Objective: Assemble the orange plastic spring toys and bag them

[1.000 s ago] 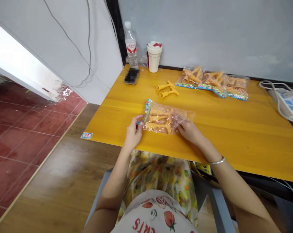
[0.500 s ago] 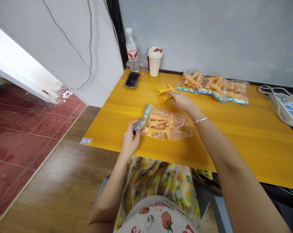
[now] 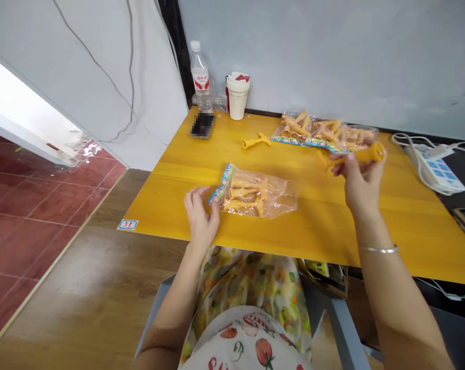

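Observation:
My right hand (image 3: pixel 361 182) is raised over the right part of the table, its fingers closed round a yellow Y-shaped plastic piece (image 3: pixel 369 154). The piece's hollow round end points right; its forked end is blurred. My left hand (image 3: pixel 202 213) is open, fingers apart, with the thumb at the printed top strip of a clear plastic bag (image 3: pixel 280 195). Inside that bag lie several yellow pieces of the same kind. Behind it, one loose yellow Y-shaped piece (image 3: pixel 255 141) rests on the table.
Several filled bags (image 3: pixel 324 134) line the table's back edge. A phone (image 3: pixel 202 125), a water bottle (image 3: pixel 200 77) and a white lidded cup (image 3: pixel 238 97) stand at the back left. On the right is a power strip (image 3: pixel 440 172) with white cables. A number label (image 3: pixel 127 224) marks the left corner.
My right hand has lifted one of the two loose yellow pieces and carried it to the right. My left hand's fingers have opened from the bag's strip.

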### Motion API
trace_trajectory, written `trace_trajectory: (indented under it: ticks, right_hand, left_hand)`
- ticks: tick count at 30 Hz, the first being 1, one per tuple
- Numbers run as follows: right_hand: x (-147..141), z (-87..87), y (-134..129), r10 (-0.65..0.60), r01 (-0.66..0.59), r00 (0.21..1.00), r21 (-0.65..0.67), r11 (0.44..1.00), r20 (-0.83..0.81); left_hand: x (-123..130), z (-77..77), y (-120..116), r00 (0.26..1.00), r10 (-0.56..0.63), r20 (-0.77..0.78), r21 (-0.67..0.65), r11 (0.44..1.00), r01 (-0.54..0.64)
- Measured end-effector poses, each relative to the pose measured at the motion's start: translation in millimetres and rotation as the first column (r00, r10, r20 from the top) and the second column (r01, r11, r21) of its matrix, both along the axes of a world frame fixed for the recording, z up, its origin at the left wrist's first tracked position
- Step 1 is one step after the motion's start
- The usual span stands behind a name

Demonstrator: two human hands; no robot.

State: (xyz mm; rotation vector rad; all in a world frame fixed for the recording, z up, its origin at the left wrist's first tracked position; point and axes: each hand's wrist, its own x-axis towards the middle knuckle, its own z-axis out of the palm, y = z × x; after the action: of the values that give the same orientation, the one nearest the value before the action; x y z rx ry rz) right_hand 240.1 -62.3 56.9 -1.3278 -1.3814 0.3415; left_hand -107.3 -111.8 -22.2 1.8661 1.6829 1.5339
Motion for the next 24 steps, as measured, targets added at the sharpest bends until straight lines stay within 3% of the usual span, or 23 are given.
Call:
trace_trajectory:
  ticks: [2, 4, 6, 9, 12, 20, 22, 24]
  right_hand:
    - [-0.5, -9.2, -31.0, -0.014, 0.006, 0.991, -0.054, 0.999, -0.135]
    - [-9.0, -24.2, -51.5, -0.005, -0.025, 0.968, -0.114, 0.993, -0.252]
    - [-20.7, -40.1, -61.5, -0.028, -0.028, 0.935, -0.151, 0.988, -0.355]
    - [-35.8, -57.0, -64.4, -0.091, 0.018, 0.870, -0.154, 0.988, -0.484]
    - [-45.8, -63.0, -62.1, -0.089, -0.010, 0.805, -0.163, 0.987, -0.587]
    - [-89.8, -60.6, -53.6, 0.008, -0.251, 0.622, -0.190, 0.949, -0.783]
    - [-96.2, -61.2, -51.5, 0.021, -0.265, 0.635, -0.192, 0.945, -0.772]
    - [-94.6, -61.1, -50.8, 0.040, -0.277, 0.715, -0.231, 0.932, -0.698]
  left_hand:
    - [23.9, 16.1, -7.3, 0.997, -0.040, -0.060, 0.122, 0.991, 0.047]
    - [54.0, 30.0, -11.7, 0.966, -0.202, -0.161, 0.158, 0.961, 0.227]
    - [82.6, 37.0, -9.9, 0.911, -0.287, -0.295, 0.098, 0.940, 0.327]
    - [108.9, 35.3, 1.9, 0.867, -0.274, -0.417, -0.039, 0.958, 0.284]
    - [113.7, 30.1, 13.0, 0.870, -0.261, -0.417, -0.064, 0.964, 0.259]
    - [114.1, 26.2, 10.8, 0.905, -0.261, -0.336, 0.066, 0.952, 0.299]
    - [112.9, 24.7, 11.7, 0.915, -0.276, -0.293, 0.082, 0.946, 0.312]
    - [109.2, 23.6, 14.3, 0.928, -0.286, -0.240, 0.088, 0.945, 0.315]
